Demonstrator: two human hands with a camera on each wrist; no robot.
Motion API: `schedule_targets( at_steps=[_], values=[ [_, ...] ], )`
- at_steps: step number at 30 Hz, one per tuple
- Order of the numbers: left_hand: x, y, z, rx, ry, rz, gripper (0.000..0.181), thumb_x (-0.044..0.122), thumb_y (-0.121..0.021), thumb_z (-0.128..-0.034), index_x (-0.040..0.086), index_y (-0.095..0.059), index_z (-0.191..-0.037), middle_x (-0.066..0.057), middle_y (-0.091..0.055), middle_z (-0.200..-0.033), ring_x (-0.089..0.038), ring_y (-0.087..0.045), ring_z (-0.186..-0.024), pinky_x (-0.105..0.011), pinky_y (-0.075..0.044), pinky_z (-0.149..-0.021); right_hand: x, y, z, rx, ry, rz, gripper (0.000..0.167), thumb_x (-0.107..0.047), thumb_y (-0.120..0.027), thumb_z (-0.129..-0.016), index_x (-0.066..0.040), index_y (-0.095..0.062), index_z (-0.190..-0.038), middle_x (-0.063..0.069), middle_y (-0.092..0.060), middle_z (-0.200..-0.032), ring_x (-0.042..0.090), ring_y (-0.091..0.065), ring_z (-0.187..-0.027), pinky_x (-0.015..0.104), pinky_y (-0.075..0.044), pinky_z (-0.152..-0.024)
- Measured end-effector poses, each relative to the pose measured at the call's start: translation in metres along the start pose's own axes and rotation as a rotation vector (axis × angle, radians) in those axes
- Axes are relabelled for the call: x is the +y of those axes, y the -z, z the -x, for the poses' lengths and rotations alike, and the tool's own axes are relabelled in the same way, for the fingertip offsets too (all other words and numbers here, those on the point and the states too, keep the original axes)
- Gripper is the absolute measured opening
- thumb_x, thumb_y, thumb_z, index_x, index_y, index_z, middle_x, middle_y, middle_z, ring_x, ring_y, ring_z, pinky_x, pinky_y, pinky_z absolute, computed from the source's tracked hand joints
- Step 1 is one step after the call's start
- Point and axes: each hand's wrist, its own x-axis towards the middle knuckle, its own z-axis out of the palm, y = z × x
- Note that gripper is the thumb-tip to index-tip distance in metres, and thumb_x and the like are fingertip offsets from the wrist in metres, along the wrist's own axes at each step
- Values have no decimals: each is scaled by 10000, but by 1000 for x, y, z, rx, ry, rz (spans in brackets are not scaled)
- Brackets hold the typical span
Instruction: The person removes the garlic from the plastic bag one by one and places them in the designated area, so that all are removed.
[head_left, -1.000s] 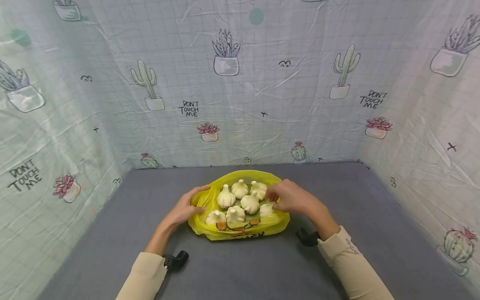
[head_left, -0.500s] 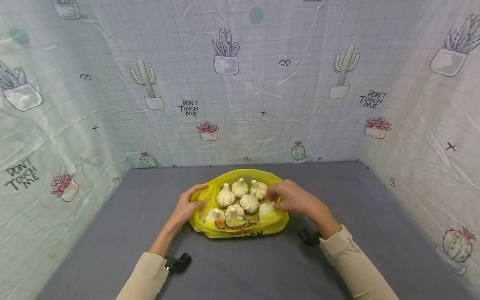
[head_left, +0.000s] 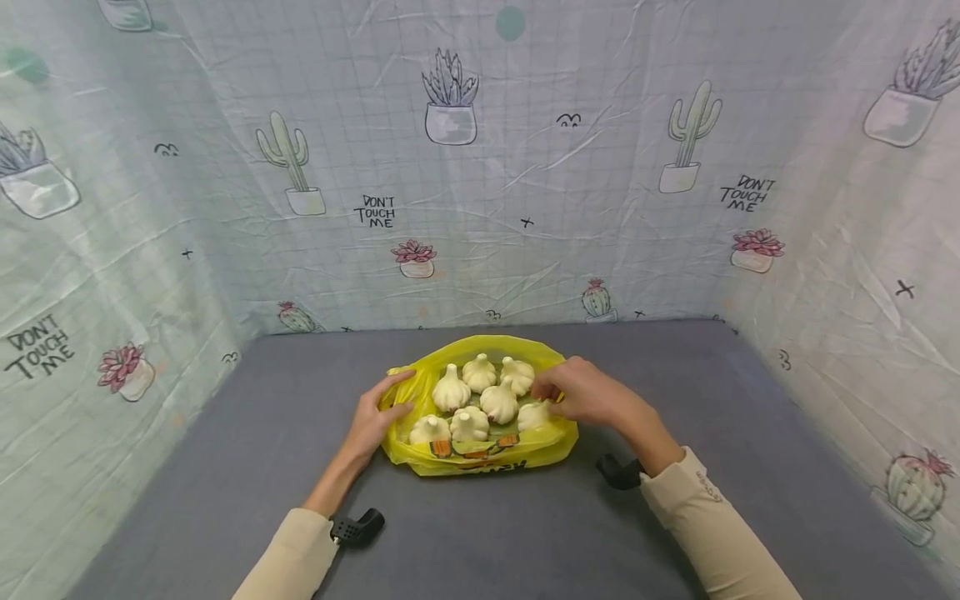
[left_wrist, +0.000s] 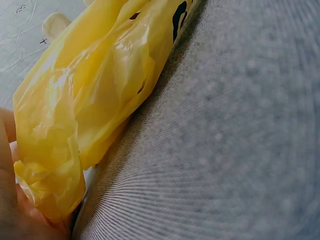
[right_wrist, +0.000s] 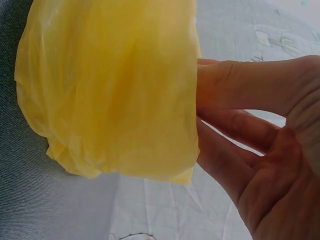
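A yellow plastic bag (head_left: 480,467) lies with its mouth spread wide, and several pale garlic bulbs (head_left: 500,403) sit inside it. At the bag's left side my left hand (head_left: 369,423) holds the edge, thumb over the rim and fingers along the outside. Bunched plastic sits in that hand in the left wrist view. My right hand (head_left: 592,400) reaches over the right rim, with its thumb and curled fingers at the front right garlic bulb (head_left: 533,416). It appears to pinch that bulb's top. The bag wall hides these fingertips in the right wrist view.
A grey cloth (head_left: 480,542) covers the table under the bag. Behind and on both sides hangs a pale curtain (head_left: 487,183) printed with cacti and lettering. Black wrist cameras (head_left: 358,528) stick out beneath both wrists.
My left hand has shifted slightly inward along the bag's left edge. The right hand stays at the same front right bulb, and the bulbs keep their places.
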Motion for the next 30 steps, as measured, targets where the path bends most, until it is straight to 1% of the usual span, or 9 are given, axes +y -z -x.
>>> schedule_targets(
  at_steps=[5,11,15,17,19,21,22,24,30],
  values=[
    [-1,-2,-1,-7,-43,-4,609,-18,-647,-915,151,-563,-1494,-94,-502,-1586,-291,-362,-1534,-397,-333,-1204,1,0,-1,11,12,3,247,58,-688,-891,-78,-800,-1063,52,-790,-1011,159,-731,-877,296,-602,-769],
    [-2,-1,1,-10,-48,-7,657,-71,-612,-895,183,-560,-1498,-59,-501,-1589,-256,-370,-1526,-173,-362,-1102,0,-3,-3,25,33,18,199,29,-713,-905,-80,-805,-1043,53,-792,-1000,162,-737,-871,311,-603,-785],
    [-2,0,3,-10,-53,-15,664,-75,-597,-892,175,-551,-1506,-68,-496,-1593,-277,-376,-1523,-109,-372,-1044,-1,-5,-4,29,36,25,188,17,-726,-902,-89,-809,-1033,41,-794,-992,159,-739,-872,319,-604,-794],
    [-2,0,3,-6,-42,-21,655,-64,-600,-900,178,-551,-1507,-60,-498,-1592,-269,-373,-1526,-135,-369,-1076,-1,-6,-4,23,37,19,190,19,-726,-901,-84,-811,-1034,47,-796,-994,167,-743,-877,337,-610,-800],
    [-1,1,4,-3,-28,-25,627,-45,-600,-925,181,-550,-1508,-56,-493,-1597,-263,-358,-1535,-219,-357,-1142,-1,-7,-5,19,40,20,194,18,-720,-902,-84,-814,-1037,49,-799,-996,174,-746,-882,386,-607,-842],
    [-1,0,4,1,-20,-15,575,-14,-602,-964,170,-551,-1507,-73,-486,-1601,-280,-346,-1543,-349,-336,-1207,0,-8,-6,18,43,26,202,18,-707,-905,-86,-818,-1038,49,-802,-997,181,-748,-889,435,-600,-877],
    [-1,0,4,3,-14,-15,553,8,-605,-981,173,-552,-1506,-71,-483,-1603,-275,-343,-1545,-351,-324,-1214,0,-8,-6,20,45,30,206,18,-701,-906,-88,-819,-1037,47,-803,-995,180,-749,-889,448,-596,-886],
    [-1,0,3,0,-17,-8,518,41,-605,-1007,156,-548,-1508,-91,-475,-1607,-298,-333,-1551,-440,-295,-1239,0,-8,-7,28,42,42,214,14,-695,-906,-101,-823,-1034,32,-804,-993,174,-750,-891,456,-592,-898],
    [-1,0,0,0,-12,-24,499,114,-622,-1024,170,-545,-1513,-65,-479,-1607,-272,-344,-1546,-387,-309,-1227,-1,-1,-4,68,36,52,184,-13,-735,-908,-109,-825,-1037,20,-803,-997,151,-742,-857,296,-600,-755]
  ],
)
